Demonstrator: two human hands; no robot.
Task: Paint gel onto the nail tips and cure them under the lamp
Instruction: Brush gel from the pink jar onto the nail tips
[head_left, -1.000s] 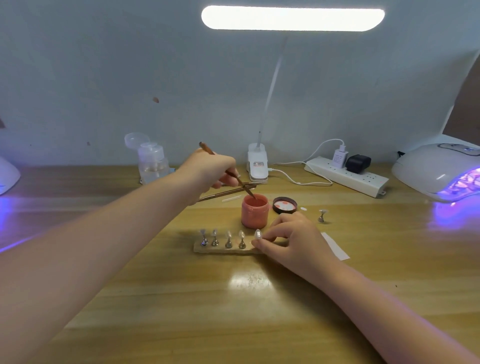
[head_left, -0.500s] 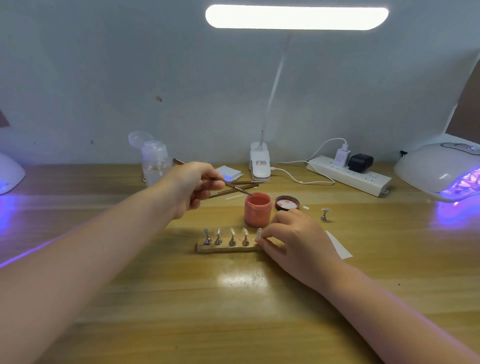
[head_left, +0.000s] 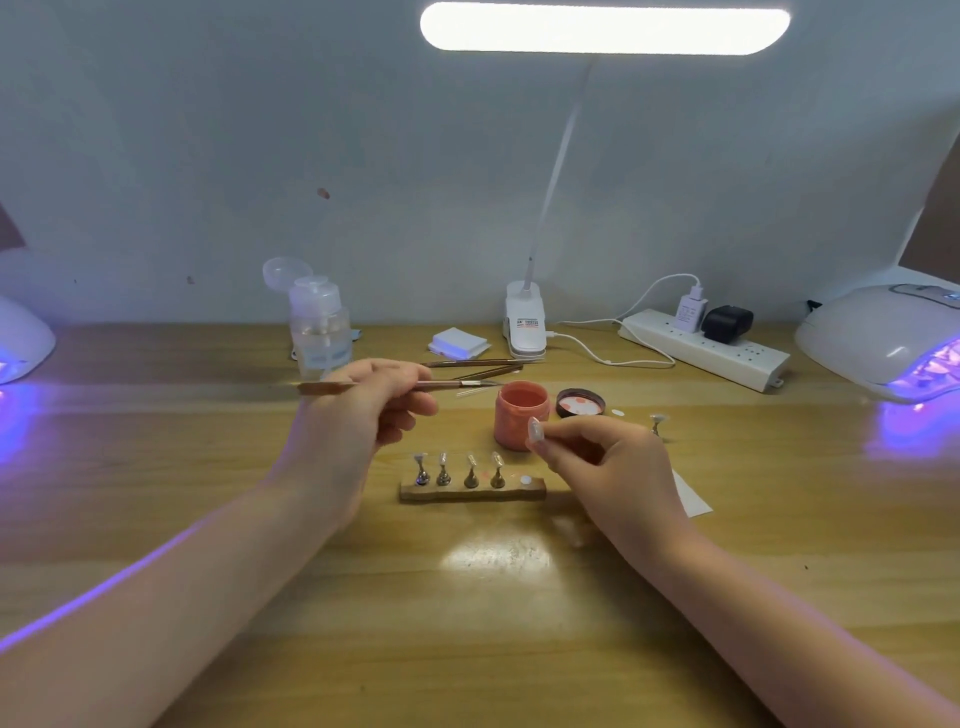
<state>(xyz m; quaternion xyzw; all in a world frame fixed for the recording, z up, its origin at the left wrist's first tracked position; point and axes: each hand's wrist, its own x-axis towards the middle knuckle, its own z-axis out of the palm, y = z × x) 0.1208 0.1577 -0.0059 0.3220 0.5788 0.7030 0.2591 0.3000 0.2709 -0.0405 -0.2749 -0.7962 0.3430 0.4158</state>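
Observation:
My left hand grips a thin gel brush, held level with its tip just left of the open pink gel jar. My right hand pinches a nail tip on its small stand, lifted off the wooden holder strip in front of the jar. Several nail tips on metal stands remain upright on the strip, and its right end shows a bare white disc. A white curing lamp glows purple at the right edge.
The jar lid lies right of the jar, with a lone nail stand further right. Behind are spare brushes, a pump bottle, white pads, the desk lamp base, a power strip. A second lamp glows at left.
My left hand drew the brush out of the jar and lowered it to the left. My right hand lifted the rightmost nail tip off the strip.

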